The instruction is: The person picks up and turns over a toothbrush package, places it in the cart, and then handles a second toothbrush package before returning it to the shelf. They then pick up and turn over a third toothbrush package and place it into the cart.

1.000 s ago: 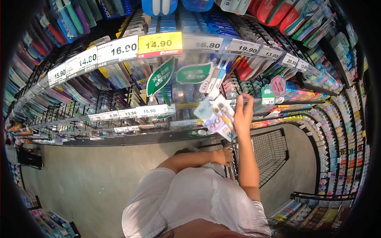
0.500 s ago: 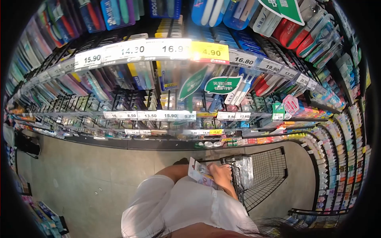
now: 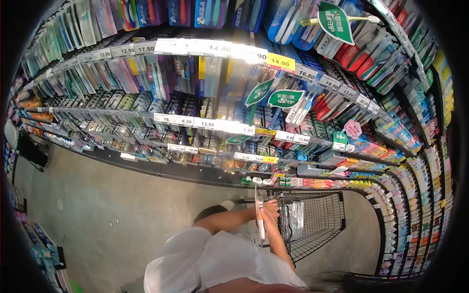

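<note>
A flat carded pack [image 3: 260, 219] is turned almost edge-on in front of my body, so its printed face barely shows. My right hand [image 3: 269, 213] is closed at the pack's right side and grips it close to the shopping cart's handle end. From the left, my left forearm reaches the pack. My left hand [image 3: 251, 213] is mostly hidden behind the pack, and its fingers cannot be made out clearly. Just beyond my hands stands the black wire shopping cart [image 3: 320, 215], with a clear plastic item [image 3: 296, 219] in its near end.
Shelves of hanging toothbrush packs [image 3: 156, 78] curve across the front, with price strips [image 3: 210, 124] along them. Green leaf-shaped signs [image 3: 287, 98] stick out. Shelves of small packs [image 3: 415, 215] bend round on the right. A dark bag or cart [image 3: 31, 151] stands far left on the tiled floor [image 3: 97, 195].
The pack has turned from showing its face to nearly edge-on, and my left forearm has moved in against it. My view has shifted, so the shelf signs and prices sit farther right.
</note>
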Demonstrator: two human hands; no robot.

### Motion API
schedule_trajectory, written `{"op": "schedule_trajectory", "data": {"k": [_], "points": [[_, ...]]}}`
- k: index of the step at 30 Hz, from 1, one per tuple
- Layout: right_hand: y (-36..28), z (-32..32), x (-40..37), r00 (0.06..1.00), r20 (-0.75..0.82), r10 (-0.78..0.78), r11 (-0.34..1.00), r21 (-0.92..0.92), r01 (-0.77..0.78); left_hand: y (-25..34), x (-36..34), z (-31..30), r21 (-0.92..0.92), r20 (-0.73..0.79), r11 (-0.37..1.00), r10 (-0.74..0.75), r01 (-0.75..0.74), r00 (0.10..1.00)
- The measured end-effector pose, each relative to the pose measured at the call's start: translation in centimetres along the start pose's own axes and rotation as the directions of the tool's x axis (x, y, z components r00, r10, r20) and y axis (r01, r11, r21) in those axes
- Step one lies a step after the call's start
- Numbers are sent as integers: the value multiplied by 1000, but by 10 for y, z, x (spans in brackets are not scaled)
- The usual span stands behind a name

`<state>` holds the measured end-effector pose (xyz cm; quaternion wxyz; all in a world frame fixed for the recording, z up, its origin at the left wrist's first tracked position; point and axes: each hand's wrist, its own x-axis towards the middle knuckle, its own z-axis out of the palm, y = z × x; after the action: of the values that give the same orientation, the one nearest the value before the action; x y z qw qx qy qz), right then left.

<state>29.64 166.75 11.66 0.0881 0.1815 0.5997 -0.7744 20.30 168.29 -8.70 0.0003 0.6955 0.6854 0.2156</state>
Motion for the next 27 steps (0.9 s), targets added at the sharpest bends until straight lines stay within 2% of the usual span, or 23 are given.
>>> {"op": "schedule_trajectory", "data": {"k": [1, 2, 5, 6, 9, 11, 13, 14, 16, 17, 18, 19, 20, 22, 24, 26, 27], "points": [[-3, 6, -5, 999, -32, 18, 997, 78, -15, 1, -3, 3, 12, -2, 1000, -3, 3, 1000], [1, 10, -5, 995, -103, 3, 997, 81, 6, 5, -6, 8, 14, -8, 1000, 0, 0, 1000], [21, -7, -1, 997, -61, 48, 970, 242, -32, 17, -21, -1, -36, -7, 999, 6, -6, 1000], [19, 1, -1, 990, -138, -3, 980, 196, 30, 20, -27, -2, -54, -9, 998, 8, -8, 1000], [-17, 14, -17, 998, 57, -21, 945, 327, 1, 29, -46, -7, -132, -31, 991, 17, -21, 999], [-30, 21, -17, 992, 64, -107, 940, 331, 80, 34, -61, -13, -199, -58, 979, 33, -44, 998], [-53, 24, -19, 985, 118, -125, 944, 320, 81, 37, -78, -21, -251, -91, 965, 47, -69, 995], [-72, 31, -21, 944, 211, -253, 903, 401, 152, 38, -87, -26, -268, -100, 960, 55, -80, 993], [-117, 56, -32, 790, 351, -502, 786, 567, 247, 36, -99, -37, -298, -89, 950, 66, -90, 994], [-135, 72, -40, 751, 327, -573, 738, 604, 300, 34, -104, -45, -313, -44, 946, 73, -83, 996], [-154, 88, -49, 708, 300, -639, 687, 637, 349, 32, -106, -61, -356, 98, 934, 68, -28, 993], [-171, 101, -56, 661, 270, -700, 632, 667, 395, 31, -108, -79, -319, 156, 947, 76, -22, 985], [-189, 109, -55, 526, 350, -775, 608, 639, 470, 31, -109, -96, -283, 212, 959, 81, -18, 974], [-218, 132, -67, 362, 398, -843, 538, 622, 568, 27, -112, -117, -267, 304, 964, 79, 5, 949], [-250, 164, -71, 282, 393, -875, 474, 578, 664, 19, -117, -121, -277, 299, 961, 86, 0, 950], [-271, 204, -72, 233, 291, -928, 355, 497, 792, 8, -123, -129, -258, 237, 965, 112, -49, 965], [-274, 221, -75, 230, 155, -961, 276, 453, 848, 2, -127, -129, -256, 189, 963, 132, -81, 973]]}}
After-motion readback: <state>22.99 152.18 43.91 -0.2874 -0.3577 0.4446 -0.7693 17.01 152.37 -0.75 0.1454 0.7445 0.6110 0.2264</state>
